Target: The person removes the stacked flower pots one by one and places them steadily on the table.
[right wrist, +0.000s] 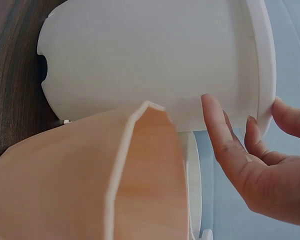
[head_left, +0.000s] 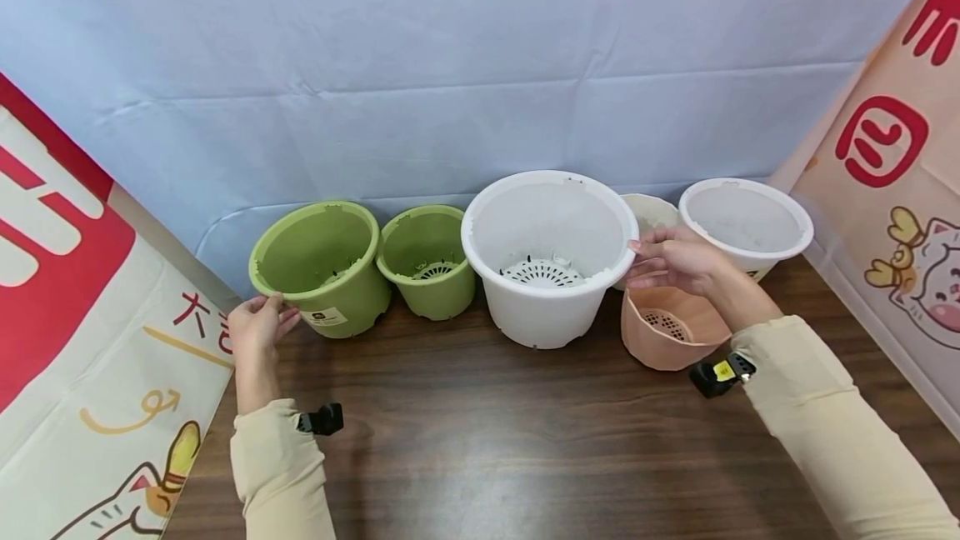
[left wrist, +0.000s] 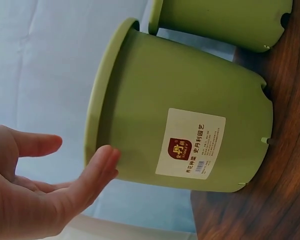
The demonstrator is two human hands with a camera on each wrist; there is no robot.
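In the head view, my left hand (head_left: 258,327) is at the near left rim of a large green flowerpot (head_left: 356,298). The left wrist view shows its fingers fairly straight beside that pot's rim, with the thumb apart from it; whether the fingertips touch is hard to tell. On the right, my right hand (head_left: 678,261) pinches the rim of a large white flowerpot (head_left: 547,307), thumb on the rim's edge and fingertips beneath it in the right wrist view. A pink faceted pot (right wrist: 70,170) stands close below this hand. Both held-side pots are upright.
Between the large pots stands a smaller green pot (head_left: 435,298). Behind the pink pot is a cream pot (head_left: 648,211), partly hidden. Another white pot (head_left: 750,252) stands at far right. All are on a wooden table (head_left: 510,440) before a pale blue cloth (head_left: 450,65).
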